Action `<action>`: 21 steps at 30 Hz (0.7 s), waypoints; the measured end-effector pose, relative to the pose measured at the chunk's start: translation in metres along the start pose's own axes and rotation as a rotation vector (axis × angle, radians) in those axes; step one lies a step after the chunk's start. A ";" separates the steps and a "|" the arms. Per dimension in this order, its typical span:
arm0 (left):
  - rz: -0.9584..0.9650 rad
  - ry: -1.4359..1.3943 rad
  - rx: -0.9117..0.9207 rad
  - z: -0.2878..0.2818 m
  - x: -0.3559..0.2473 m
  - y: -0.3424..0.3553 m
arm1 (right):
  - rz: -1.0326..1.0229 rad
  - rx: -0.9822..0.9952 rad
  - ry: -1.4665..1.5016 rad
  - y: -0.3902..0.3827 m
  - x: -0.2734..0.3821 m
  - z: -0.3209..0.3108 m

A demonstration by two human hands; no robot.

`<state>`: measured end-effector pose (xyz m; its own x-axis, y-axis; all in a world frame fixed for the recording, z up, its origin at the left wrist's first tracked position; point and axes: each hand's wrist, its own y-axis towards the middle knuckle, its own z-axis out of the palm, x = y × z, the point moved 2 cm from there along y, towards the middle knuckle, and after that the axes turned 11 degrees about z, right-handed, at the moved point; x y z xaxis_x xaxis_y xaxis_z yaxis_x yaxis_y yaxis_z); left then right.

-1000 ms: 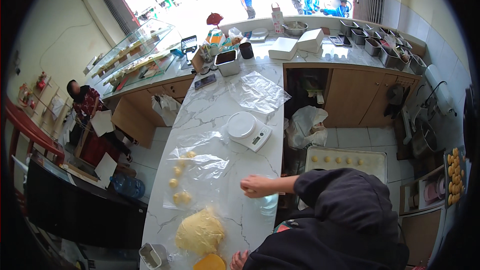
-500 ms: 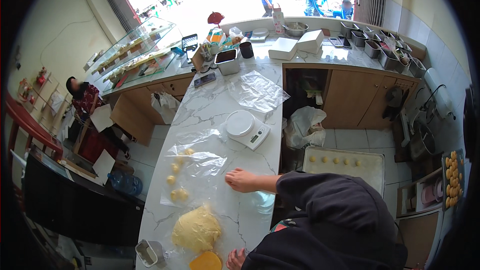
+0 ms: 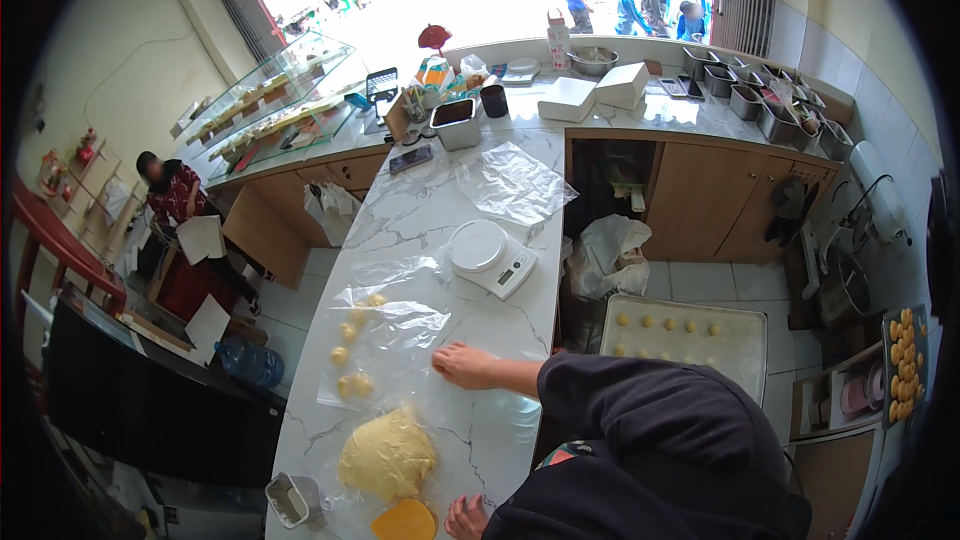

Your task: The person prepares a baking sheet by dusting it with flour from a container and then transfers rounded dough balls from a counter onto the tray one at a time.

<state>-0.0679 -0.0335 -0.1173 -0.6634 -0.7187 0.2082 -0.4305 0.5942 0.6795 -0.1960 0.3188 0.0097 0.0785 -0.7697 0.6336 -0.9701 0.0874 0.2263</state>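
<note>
Marble-patterned white desk runs through a tiled bakery. One clear plastic sheet carries about six small yellow dough balls; one large dough mound lies below. Right hand rests flat, fingers open, on the sheet's edge; left hand, fingers unclear, sits beside an orange block. One white scale stands beyond.

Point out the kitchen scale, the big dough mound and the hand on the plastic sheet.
kitchen scale (image 3: 478,245): head view, on its round white platform.
dough mound (image 3: 388,453): head view, on its pale yellow top.
right hand (image 3: 463,364): head view, on its back.

Clear plastic sheet flat on marble counter, perhaps seven yellow dough balls atop
</note>
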 end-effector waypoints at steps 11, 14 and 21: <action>0.009 -0.053 0.199 -0.028 -0.010 0.014 | 0.189 0.139 0.226 -0.069 -0.016 -0.058; -0.019 -0.062 0.218 -0.034 -0.005 0.016 | 0.135 0.131 0.130 -0.041 0.000 -0.057; -0.002 -0.059 0.207 -0.041 -0.006 0.025 | 0.001 0.378 0.302 -0.080 -0.003 -0.030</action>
<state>-0.0500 -0.0292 -0.0722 -0.6943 -0.7014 0.1610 -0.5446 0.6583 0.5197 -0.1115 0.3326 0.0119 0.0864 -0.5465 0.8330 -0.9812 -0.1914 -0.0238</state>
